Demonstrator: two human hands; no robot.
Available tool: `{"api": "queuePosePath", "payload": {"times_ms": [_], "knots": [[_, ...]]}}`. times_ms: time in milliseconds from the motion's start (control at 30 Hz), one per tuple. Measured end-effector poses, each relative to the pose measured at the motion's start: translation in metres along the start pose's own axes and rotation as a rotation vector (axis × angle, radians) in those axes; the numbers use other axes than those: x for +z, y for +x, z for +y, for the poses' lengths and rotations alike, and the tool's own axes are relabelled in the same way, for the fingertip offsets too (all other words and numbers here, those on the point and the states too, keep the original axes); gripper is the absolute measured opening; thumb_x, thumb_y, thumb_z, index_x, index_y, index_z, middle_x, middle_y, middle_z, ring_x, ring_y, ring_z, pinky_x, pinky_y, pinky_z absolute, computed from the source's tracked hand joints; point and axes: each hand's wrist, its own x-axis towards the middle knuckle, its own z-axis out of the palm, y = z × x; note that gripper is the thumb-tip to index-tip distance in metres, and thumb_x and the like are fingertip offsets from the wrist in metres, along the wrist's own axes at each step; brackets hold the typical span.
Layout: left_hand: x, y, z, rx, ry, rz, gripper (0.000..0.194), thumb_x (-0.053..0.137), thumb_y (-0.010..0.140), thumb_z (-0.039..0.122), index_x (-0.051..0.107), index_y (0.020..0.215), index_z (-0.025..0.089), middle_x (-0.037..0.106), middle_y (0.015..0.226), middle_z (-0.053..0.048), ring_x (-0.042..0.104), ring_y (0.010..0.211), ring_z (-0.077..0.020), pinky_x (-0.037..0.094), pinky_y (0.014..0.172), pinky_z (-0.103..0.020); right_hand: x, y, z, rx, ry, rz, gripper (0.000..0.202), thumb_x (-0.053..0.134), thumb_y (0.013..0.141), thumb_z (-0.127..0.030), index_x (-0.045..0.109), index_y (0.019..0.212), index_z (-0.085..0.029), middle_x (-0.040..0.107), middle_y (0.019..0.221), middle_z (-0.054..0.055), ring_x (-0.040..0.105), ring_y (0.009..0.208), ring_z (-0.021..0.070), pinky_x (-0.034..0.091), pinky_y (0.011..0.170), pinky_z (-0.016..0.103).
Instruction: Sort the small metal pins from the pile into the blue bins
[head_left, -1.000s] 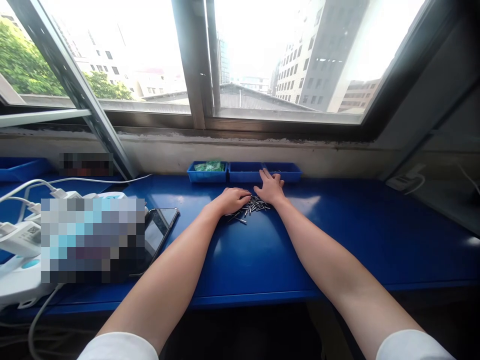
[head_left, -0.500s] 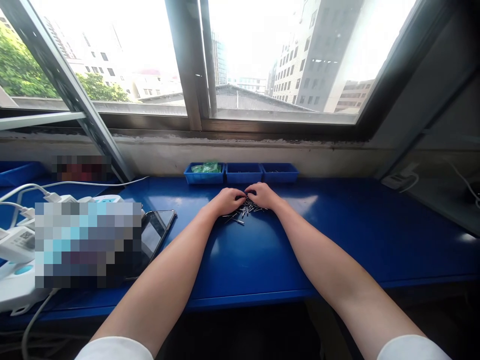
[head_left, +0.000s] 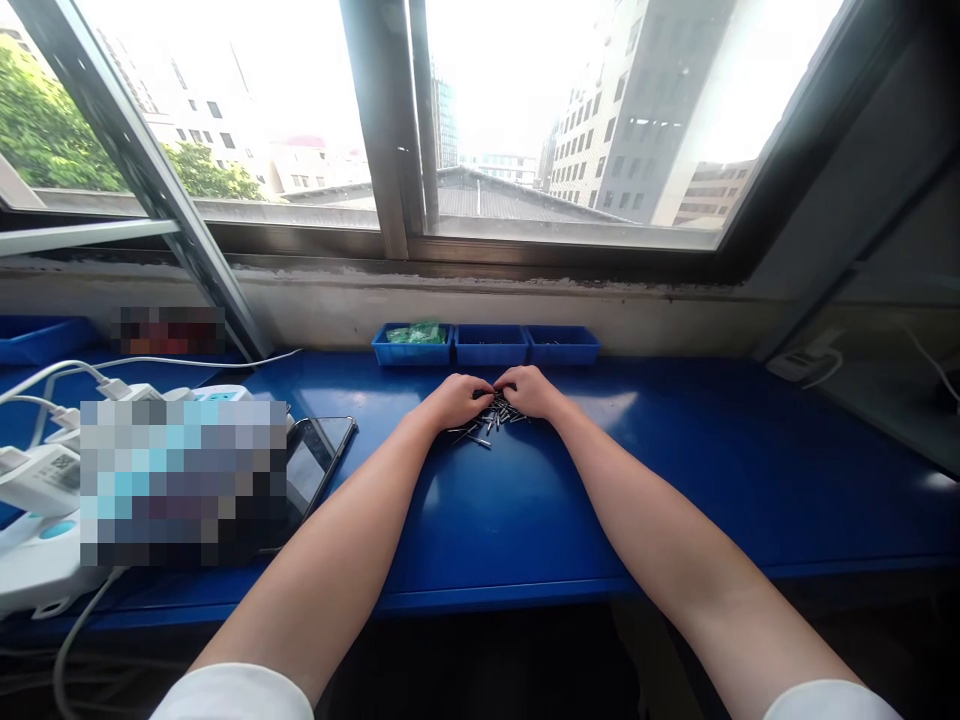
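A loose pile of small, thin silvery metal pins (head_left: 504, 411), rivet-like in shape, lies on the blue table (head_left: 495, 530). My left hand (head_left: 456, 400) curves over its left side, fingers bent and closed toward the thumb. Against the other side is my right hand (head_left: 528, 391), its fingers likewise curled in a pinch. The fingertips of both hands come together at the back of the pile. Whatever sits between them is too small and hidden to make out. A few pins stick out toward me below the left hand.
Behind the hands stand three blue bins: one with green plastic packets (head_left: 414, 333), a middle bin (head_left: 491, 345), and a right bin (head_left: 562, 346) with small parts. At left lie a phone (head_left: 319, 460) and a white power strip (head_left: 30, 560) with cables. A window frame rises behind.
The whole view has shifted slightly to the right. Both hands stay at the pile with fingertips close together; the pins look nearly the same.
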Motion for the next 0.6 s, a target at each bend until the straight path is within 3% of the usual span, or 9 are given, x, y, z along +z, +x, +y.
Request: {"api": "queuePosePath", "payload": {"times_ms": [300, 467, 600], "knots": [[0.0027, 0.0011, -0.0028, 0.019, -0.057, 0.039, 0.028, 0.050, 0.077, 0.027, 0.073, 0.092, 0.022, 0.072, 0.093, 0.000, 0.065, 0.090, -0.0184, 0.048, 0.084, -0.024, 0.0047, 0.0006, 0.0054, 0.069, 0.109, 0.043, 0.031, 0.050, 0.076, -0.008, 0.071, 0.096, -0.018, 0.071, 0.092, 0.003, 0.065, 0.086, 0.0152, 0.049, 0.081, 0.023], [0.0010, 0.0012, 0.0000, 0.014, -0.071, 0.033, 0.026, 0.052, 0.077, 0.025, 0.073, 0.090, 0.022, 0.072, 0.091, 0.001, 0.065, 0.088, -0.0179, 0.048, 0.083, -0.024, 0.0007, 0.0024, 0.0071, 0.173, 0.058, 0.018, 0.021, 0.058, 0.074, -0.014, 0.073, 0.087, -0.019, 0.069, 0.093, 0.004, 0.062, 0.086, 0.0162, 0.047, 0.081, 0.025], [-0.0002, 0.0012, 0.0007, 0.013, -0.073, 0.022, 0.025, 0.052, 0.076, 0.024, 0.074, 0.089, 0.022, 0.072, 0.090, 0.001, 0.065, 0.087, -0.0176, 0.049, 0.082, -0.023, -0.0021, 0.0035, 0.0086, 0.168, 0.038, -0.033, 0.014, 0.061, 0.074, -0.018, 0.073, 0.080, -0.019, 0.066, 0.095, 0.005, 0.060, 0.086, 0.0163, 0.045, 0.082, 0.025]]}}
